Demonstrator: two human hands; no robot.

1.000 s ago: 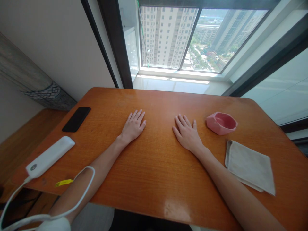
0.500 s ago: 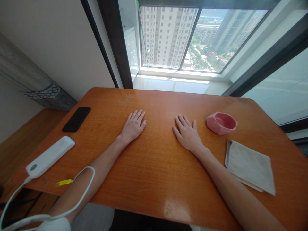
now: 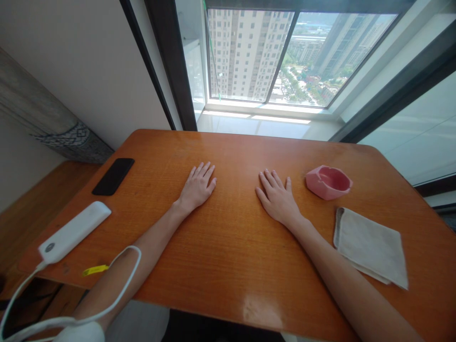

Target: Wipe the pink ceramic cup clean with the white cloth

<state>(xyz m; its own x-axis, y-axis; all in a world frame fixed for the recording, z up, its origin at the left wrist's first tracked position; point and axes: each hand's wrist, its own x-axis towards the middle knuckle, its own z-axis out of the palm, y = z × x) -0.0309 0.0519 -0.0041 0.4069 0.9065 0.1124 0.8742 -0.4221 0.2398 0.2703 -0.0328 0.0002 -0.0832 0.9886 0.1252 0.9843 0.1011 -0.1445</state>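
My left hand [image 3: 196, 186] lies palm down on the wooden table [image 3: 221, 266], its fingers spread and holding nothing. To its right, my right hand [image 3: 278, 195] also rests flat on the wood, fingers apart, with nothing in it. Nearest to my right hand is a pink angular bowl [image 3: 328, 182], a short way to its right and not touched. A folded grey cloth [image 3: 372, 247] lies below the bowl, beside my right forearm.
At the table's left are a black phone [image 3: 113, 176] and a white device [image 3: 74, 232] with a white cable. A yellow tag [image 3: 95, 270] lies by my left forearm, which the cable crosses. Behind the table are a window [image 3: 249, 57] and dark frames; a curtain [image 3: 78, 137] hangs left.
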